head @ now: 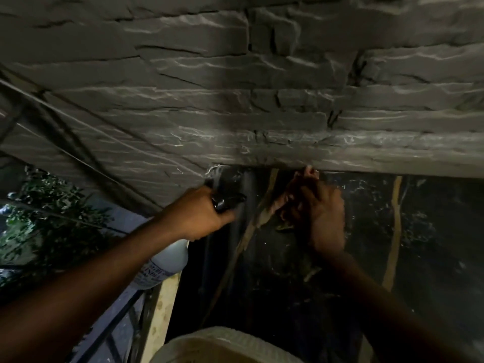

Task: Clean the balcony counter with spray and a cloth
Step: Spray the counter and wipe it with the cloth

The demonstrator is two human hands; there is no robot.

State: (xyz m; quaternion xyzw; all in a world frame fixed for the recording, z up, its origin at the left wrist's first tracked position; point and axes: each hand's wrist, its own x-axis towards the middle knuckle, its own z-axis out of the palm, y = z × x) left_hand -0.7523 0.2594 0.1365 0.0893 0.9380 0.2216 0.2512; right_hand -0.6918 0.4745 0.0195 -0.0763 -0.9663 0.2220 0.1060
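The left hand (201,213) grips the spray bottle (167,260), nozzle toward the dark counter (327,284) just right of it, where the right hand (324,218) presses a cloth (282,203).

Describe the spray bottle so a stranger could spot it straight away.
Start at the grey stone wall, then drop to the left hand near its lower edge. That hand grips the spray bottle: black trigger head on top, pale printed body below, the only light thing by the dark counter.

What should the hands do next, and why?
Probably wipe the cloth across the dark counter along the stone wall. The left hand grips the spray bottle, and the right hand already holds the cloth against the counter's back edge.
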